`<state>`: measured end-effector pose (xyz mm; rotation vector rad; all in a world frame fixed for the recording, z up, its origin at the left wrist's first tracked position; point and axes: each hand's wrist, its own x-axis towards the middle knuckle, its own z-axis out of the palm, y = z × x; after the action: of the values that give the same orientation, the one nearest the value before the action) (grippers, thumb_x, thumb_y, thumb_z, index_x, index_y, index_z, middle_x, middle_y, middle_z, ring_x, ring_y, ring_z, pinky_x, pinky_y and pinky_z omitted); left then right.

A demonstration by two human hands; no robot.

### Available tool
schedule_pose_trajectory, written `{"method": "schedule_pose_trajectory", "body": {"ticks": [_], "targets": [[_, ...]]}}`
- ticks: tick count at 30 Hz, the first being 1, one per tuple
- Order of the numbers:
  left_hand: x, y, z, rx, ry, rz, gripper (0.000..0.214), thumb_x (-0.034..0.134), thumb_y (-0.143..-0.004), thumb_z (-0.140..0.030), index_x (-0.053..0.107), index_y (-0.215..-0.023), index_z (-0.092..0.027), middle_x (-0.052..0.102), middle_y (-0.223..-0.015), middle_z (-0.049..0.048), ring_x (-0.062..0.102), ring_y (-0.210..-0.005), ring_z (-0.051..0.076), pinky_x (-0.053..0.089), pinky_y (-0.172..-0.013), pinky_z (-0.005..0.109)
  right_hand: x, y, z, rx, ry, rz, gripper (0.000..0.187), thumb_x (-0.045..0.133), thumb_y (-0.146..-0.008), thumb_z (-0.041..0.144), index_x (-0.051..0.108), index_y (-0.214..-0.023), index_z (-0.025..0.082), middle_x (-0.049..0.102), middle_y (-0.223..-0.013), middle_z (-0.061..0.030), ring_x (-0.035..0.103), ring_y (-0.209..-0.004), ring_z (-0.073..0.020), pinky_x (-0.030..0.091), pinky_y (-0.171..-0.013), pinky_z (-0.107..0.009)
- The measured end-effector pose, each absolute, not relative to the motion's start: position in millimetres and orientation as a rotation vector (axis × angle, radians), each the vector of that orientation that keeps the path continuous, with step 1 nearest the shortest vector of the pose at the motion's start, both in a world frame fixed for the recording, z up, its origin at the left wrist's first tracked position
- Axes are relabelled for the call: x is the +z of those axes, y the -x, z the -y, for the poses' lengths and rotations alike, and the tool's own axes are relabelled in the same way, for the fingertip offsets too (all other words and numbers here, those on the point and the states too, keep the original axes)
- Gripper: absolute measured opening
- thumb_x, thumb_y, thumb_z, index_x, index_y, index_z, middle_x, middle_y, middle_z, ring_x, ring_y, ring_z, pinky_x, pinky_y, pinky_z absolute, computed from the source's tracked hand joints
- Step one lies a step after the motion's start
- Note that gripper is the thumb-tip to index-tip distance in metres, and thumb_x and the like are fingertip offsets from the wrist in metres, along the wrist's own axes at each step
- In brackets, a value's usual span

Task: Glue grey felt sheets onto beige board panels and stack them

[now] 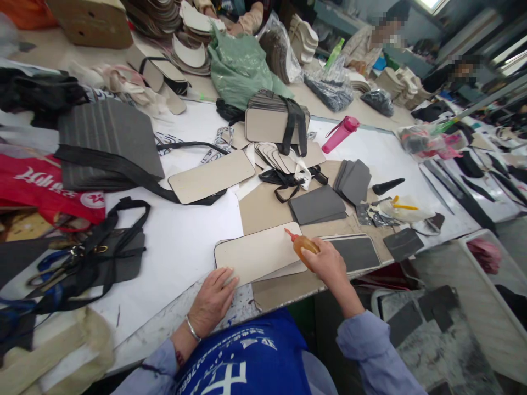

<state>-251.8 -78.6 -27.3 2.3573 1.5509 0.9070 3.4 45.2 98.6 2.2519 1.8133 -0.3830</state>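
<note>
My right hand [328, 263] is wrapped round an amber squeeze bottle [305, 249] with a red nozzle. Its tip points at the right end of a beige rounded panel [255, 253] with a dark edge. At that panel's near left corner lies my left hand [216, 296], fingers stretched flat over the edge. Another pale panel partly shows beneath it. Just right of the bottle, partly behind my right hand, is a dark grey panel [356, 253] with a pale border. Beyond these lie loose grey pieces [319, 205] on brown board [259, 211].
Strapped beige panels [265, 123] stand farther back, near a pink bottle [341, 134]. To the left are a grey stack [109, 142], a red cloth [41, 184] and scissors [51, 272] among black straps. A white bin [486, 274] stands right. Other people work across the table.
</note>
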Motion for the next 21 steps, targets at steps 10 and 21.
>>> {"method": "schedule_pose_trajectory", "body": {"ticks": [10, 21], "targets": [[-32, 249, 83, 0.948, -2.438, -1.588, 0.024, 0.047, -0.082, -0.011, 0.059, -0.103, -0.014, 0.057, -0.111, 0.0128, 0.047, -0.110, 0.022, 0.045, -0.090, 0.040, 94, 56, 11, -0.868, -2.084, -2.256, 0.031, 0.052, -0.075, 0.035, 0.060, -0.103, 0.023, 0.059, -0.090, -0.0045, 0.056, -0.083, -0.0185, 0.042, -0.077, -0.030], [-29, 254, 88, 0.979, -2.481, -1.541, 0.017, 0.046, -0.083, -0.009, 0.059, -0.094, -0.014, 0.062, -0.091, 0.0075, 0.053, -0.090, 0.018, 0.045, -0.078, 0.034, 95, 81, 29, -0.788, -1.912, -2.180, 0.030, 0.052, -0.078, 0.033, 0.059, -0.107, 0.027, 0.056, -0.089, -0.0035, 0.057, -0.080, -0.0174, 0.041, -0.070, -0.027]]}}
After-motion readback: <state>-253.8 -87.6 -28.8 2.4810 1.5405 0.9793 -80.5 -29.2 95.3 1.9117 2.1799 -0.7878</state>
